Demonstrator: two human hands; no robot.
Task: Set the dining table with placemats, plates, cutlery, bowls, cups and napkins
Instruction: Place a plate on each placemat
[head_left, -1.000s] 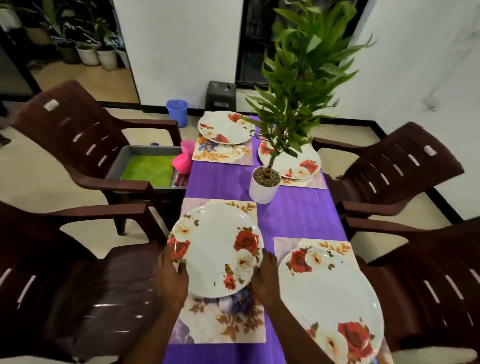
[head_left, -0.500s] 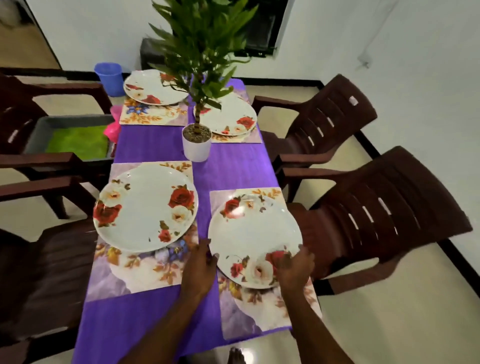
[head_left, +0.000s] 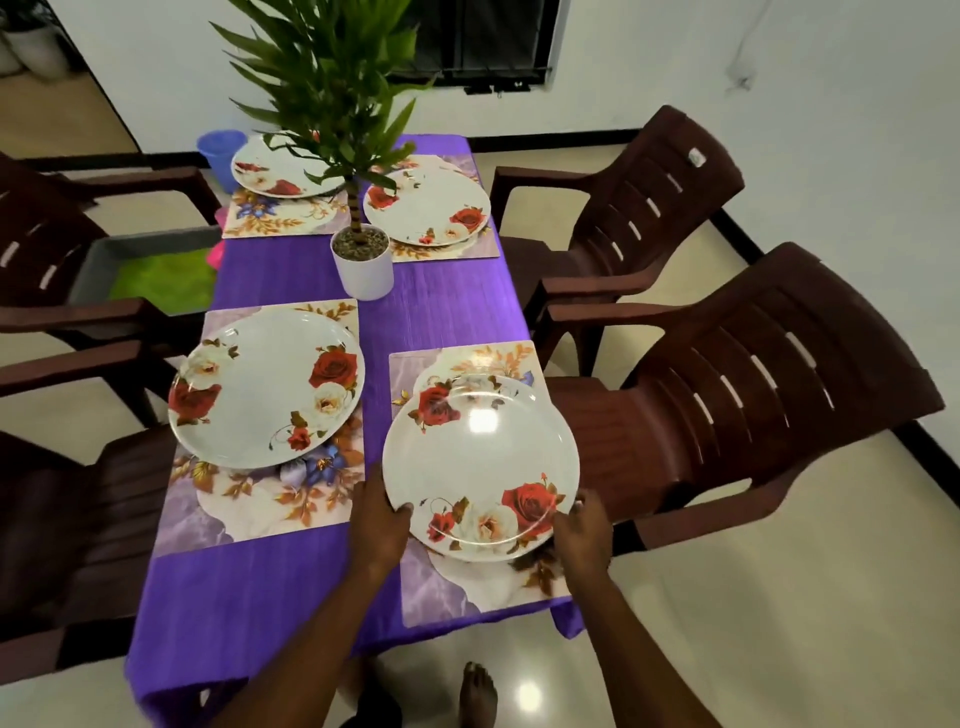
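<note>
1. White walls and a pale tiled floor surround a narrow table (head_left: 291, 587) covered with a purple cloth.
2. Four floral placemats lie on the cloth, two near and two far, each with a white plate printed with red and white roses on it.
3. At the near right, the left hand (head_left: 378, 525) and the right hand (head_left: 583, 535) grip opposite sides of the near-right plate (head_left: 480, 462), fingers curled round its rim; the left is at its near-left edge, the right at its near-right edge.
4. That plate sits over the near-right placemat (head_left: 452, 587), its right edge reaching to the placemat's right side; whether it rests flat or is lifted slightly I cannot tell.
5. Over on the near left, another plate (head_left: 265, 384) lies on the far half of the near-left placemat (head_left: 249, 514), untouched.
6. A far-left plate (head_left: 275, 171) and a far-right plate (head_left: 426, 205) sit on their own mats at the far end.
7. Between the two pairs, near the middle of the table, stands a leafy plant in a white pot (head_left: 363, 270).
8. Dark brown plastic chairs line both long sides; the closest one on the right (head_left: 753, 395) is just beside the held plate.
9. A grey tray (head_left: 135, 260) with green inside rests on a left chair, and a blue bin (head_left: 221, 150) stands on the floor beyond.
10. A bare foot (head_left: 478, 691) shows on the tiles below the table's near edge.
</note>
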